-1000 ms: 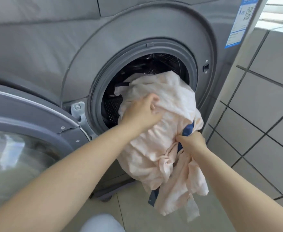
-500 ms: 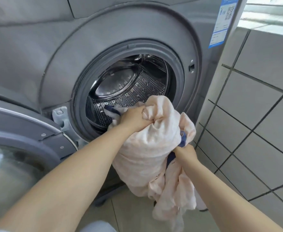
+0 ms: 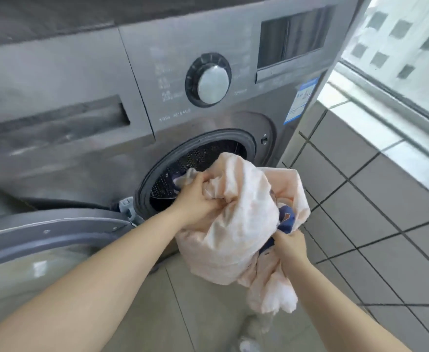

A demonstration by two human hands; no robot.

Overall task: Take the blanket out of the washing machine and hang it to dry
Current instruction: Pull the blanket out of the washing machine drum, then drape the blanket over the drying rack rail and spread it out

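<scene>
Two hands on one bundle: left hand [image 3: 200, 199] clenched round a bunched fold at the top of the pale peach blanket [image 3: 236, 229], right hand [image 3: 291, 246] gripping a lower fold on the right side, beside a dark blue patch [image 3: 286, 219] of the cloth. Nearly all of the blanket outside the grey washing machine [image 3: 142, 80], held up just in front of the round drum opening [image 3: 198, 158]; one small corner near the left hand at the mouth, in or out impossible to tell. Loose end hanging down below the right hand, over the tiled floor [image 3: 386, 224]. Open machine door [image 3: 45, 235] swung out at near left. Round silver dial [image 3: 209, 81] above the opening, window [image 3: 406, 39] at far right.
</scene>
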